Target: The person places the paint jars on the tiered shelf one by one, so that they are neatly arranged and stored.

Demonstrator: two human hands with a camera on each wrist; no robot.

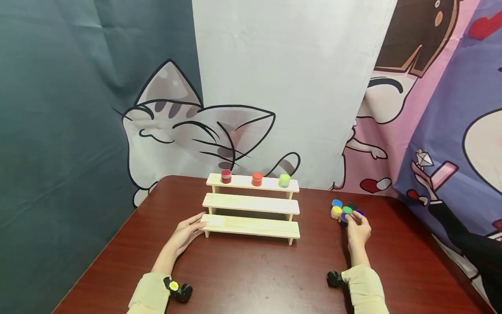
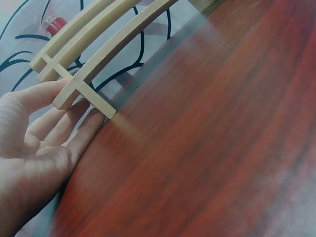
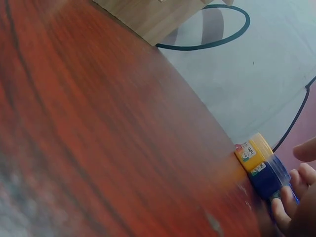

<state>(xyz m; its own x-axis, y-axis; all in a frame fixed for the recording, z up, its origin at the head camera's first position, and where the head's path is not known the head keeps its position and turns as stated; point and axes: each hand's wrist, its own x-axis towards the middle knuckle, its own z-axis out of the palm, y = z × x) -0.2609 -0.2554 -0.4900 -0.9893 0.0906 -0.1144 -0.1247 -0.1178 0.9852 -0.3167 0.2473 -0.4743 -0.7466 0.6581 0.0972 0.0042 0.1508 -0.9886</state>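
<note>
A three-step pale wooden display shelf [image 1: 251, 224] stands on the table. My left hand [image 1: 186, 233] grips the left end of its lowest step, and the left wrist view shows the thumb above the board and fingers beneath. Three small paint jars sit on the top step: a dark red jar [image 1: 226, 176], a red jar [image 1: 256, 179] and a light green jar [image 1: 284, 180]. At the right, my right hand [image 1: 358, 231] is at a cluster of jars, its fingertips beside a dark blue jar [image 3: 269, 177]. In the right wrist view the thumb stands apart from the fingers.
Around the dark blue jar are a yellow jar [image 1: 336, 213], a blue jar [image 1: 337, 203], a green jar [image 1: 347, 210], a black jar [image 1: 352, 206] and another blue one partly hidden by the hand. A printed cloth [image 1: 294, 87] hangs behind the reddish-brown table [image 1: 251, 279].
</note>
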